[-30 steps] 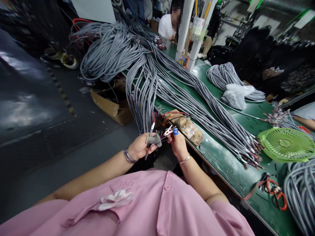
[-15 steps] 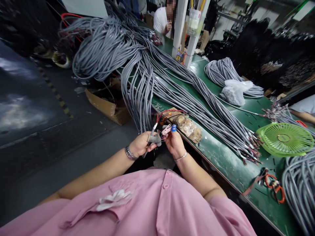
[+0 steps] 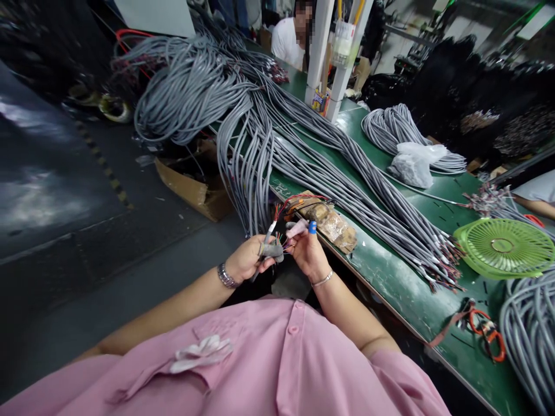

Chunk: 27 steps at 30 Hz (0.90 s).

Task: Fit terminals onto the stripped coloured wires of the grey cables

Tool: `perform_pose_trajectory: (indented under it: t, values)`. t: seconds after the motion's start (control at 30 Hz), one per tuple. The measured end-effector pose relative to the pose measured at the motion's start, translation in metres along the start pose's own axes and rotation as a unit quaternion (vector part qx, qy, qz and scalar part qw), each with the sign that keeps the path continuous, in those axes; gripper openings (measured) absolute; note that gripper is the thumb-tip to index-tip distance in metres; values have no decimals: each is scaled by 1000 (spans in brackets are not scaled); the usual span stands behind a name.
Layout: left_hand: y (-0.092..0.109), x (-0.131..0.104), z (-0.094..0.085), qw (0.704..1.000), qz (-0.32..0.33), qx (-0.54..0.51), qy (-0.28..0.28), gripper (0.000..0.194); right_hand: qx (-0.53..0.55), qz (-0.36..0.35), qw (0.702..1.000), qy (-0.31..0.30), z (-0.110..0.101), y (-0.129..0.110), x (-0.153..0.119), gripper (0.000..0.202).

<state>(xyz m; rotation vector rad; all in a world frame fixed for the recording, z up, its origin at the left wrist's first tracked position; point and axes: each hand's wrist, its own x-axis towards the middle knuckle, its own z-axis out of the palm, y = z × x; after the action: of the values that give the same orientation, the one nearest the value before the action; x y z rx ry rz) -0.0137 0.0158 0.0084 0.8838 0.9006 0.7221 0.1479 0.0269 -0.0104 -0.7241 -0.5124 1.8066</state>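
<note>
My left hand [image 3: 248,259], a metal watch at its wrist, is closed around a grey cable [image 3: 255,274] near its stripped end. Thin coloured wires [image 3: 278,237] fan out there, beside a grey covering on my thumb [image 3: 272,250]. Close by on the right, my right hand [image 3: 309,257] has its fingers pinched at the purple and red wire ends. It wears a blue fingertip cover [image 3: 312,227] and a pale pink finger wrap [image 3: 297,228]. Another cable end with a white sleeve and red wires [image 3: 276,214] rises just behind my hands.
Long grey cables [image 3: 347,190] run along the green table [image 3: 381,277], with a big bundle [image 3: 182,86] hanging over its left edge. A taped brown block [image 3: 336,228] lies at the near edge. A green fan [image 3: 503,247] and orange-handled scissors [image 3: 488,332] are right. A person [image 3: 288,43] sits behind.
My right fingers have turned slightly at the wires, and the pink wrap shows from another side. The person behind has lowered a raised hand. The view has shifted a little.
</note>
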Motion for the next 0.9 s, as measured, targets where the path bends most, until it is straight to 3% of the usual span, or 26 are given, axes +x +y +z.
perform_pose_trajectory:
  t: [0.2, 0.47, 0.6, 0.9]
  values:
    - [-1, -15, 7, 999, 30, 1, 28, 27, -33, -47, 998, 5, 1, -1, -8, 31]
    - [-5, -7, 9, 997, 42, -43, 42, 27, -18, -24, 1000, -5, -3, -1, -3, 44]
    - [-9, -2, 10, 996, 51, -63, 45, 22, 11, -3, 1000, -2, -3, -1, 0, 41]
    - [-19, 6, 5, 995, 56, -71, 49, 22, 33, -39, 998, 34, 1, 1, 3, 28]
